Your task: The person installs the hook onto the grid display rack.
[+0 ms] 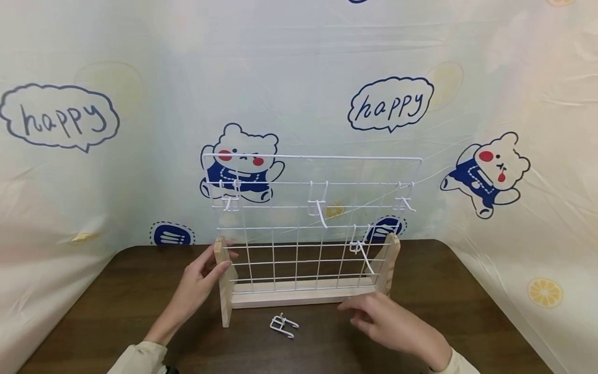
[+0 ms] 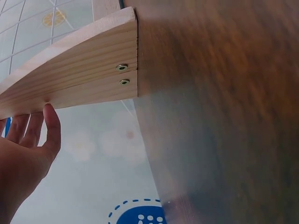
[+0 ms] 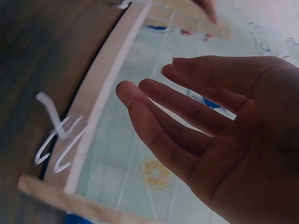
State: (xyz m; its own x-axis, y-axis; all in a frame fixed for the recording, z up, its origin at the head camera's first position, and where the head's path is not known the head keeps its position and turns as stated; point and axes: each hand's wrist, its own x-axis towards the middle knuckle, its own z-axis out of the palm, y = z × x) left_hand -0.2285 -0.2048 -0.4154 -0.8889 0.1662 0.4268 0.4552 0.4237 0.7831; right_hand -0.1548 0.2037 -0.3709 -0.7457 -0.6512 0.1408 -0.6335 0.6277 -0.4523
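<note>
Upon a brown tabletop point(image 1: 430, 301), the wire rack point(image 1: 297, 246) is gripped by its eight-o'clock upright point(image 1: 226, 298) in the left hand point(image 1: 198, 280), seemingly for steadiness, while a loose hook point(image 1: 282, 325) is placed near seven, the right hand point(image 1: 383, 319) relaxed, empty.

The person's bare, cream-sleeved left hand point(image 1: 196, 280) is gripping between thumb point(image 1: 218, 271) and fingers point(image 1: 205, 256); the bare, cream-sleeved right hand point(image 1: 385, 319) is hovering, fingers loosely curving.

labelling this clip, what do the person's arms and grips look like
The left sleeve and right sleeve are pale cream. The left grip and right grip are bare, without gloves. Something dark shows by the left sleeve, too small to identify.
</note>
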